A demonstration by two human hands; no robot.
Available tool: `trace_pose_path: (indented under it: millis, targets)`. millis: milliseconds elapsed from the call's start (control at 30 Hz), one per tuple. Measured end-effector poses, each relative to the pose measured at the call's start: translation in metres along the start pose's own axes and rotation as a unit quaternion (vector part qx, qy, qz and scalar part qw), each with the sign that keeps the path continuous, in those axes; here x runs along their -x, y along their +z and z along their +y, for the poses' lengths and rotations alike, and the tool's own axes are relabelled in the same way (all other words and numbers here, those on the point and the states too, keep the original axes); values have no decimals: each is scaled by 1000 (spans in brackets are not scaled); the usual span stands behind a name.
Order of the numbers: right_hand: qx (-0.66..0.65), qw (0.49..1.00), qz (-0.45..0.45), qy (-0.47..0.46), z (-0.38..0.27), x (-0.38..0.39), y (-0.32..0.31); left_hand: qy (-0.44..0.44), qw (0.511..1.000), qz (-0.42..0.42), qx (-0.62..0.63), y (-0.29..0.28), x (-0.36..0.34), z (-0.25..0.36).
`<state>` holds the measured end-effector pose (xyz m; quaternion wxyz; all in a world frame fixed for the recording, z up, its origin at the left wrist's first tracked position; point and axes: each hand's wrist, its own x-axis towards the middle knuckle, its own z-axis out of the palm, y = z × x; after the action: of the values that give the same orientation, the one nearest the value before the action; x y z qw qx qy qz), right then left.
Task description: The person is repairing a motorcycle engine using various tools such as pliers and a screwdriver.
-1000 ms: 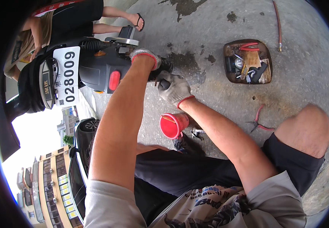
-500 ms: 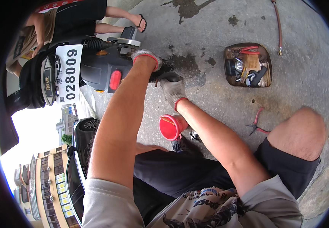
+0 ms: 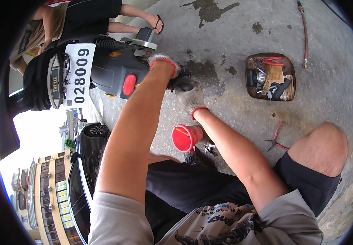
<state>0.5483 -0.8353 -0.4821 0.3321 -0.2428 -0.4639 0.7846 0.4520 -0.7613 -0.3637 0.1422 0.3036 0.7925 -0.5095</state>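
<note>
My left hand, in a grey glove with a red cuff, reaches into the rear of the black scooter by its dark tyre; its fingers are hidden. My right hand, in a similar glove, is just below the tyre, its fingers curled on a small dark item that I cannot make out. The scooter's red rear reflector and white number plate show to the left of my hands. A red bucket stands below my right hand.
A tool tray and red-handled pliers lie on the stained concrete at right, with a hose behind. Another person in sandals is beside the scooter. A black car and a building stand at left.
My right hand has turned slightly around the dark item, staying near the tyre. My left hand remains at the scooter's rear. The whole view has shifted a little.
</note>
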Motion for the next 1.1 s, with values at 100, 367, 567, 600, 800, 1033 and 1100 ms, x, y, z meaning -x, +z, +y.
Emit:
trace_pose_path:
  millis: [100, 367, 567, 600, 800, 1033, 1100]
  targets:
    - [121, 991, -1, -58, 1, 5, -2, 4, 1000, 19, 10, 0, 0, -1]
    - [111, 976, 58, -177, -12, -4, -2, -3, 1000, 0, 29, 1, -3, 0]
    - [-360, 804, 35, 473, -28, 1, -9, -11, 1000, 4, 19, -2, 1, 2]
    - [-387, 784, 36, 485, -32, 1, -12, -14, 999, 3, 32, -3, 0, 2]
    - [-391, 707, 71, 585, -37, -8, -11, 0, 999, 6, 48, -2, -6, -1]
    - [-387, 737, 87, 548, -32, 0, 2, -34, 999, -23, 26, 3, -5, 1]
    - [-366, 755, 88, 537, -33, 1, 6, -25, 999, -16, 13, 2, -6, 1]
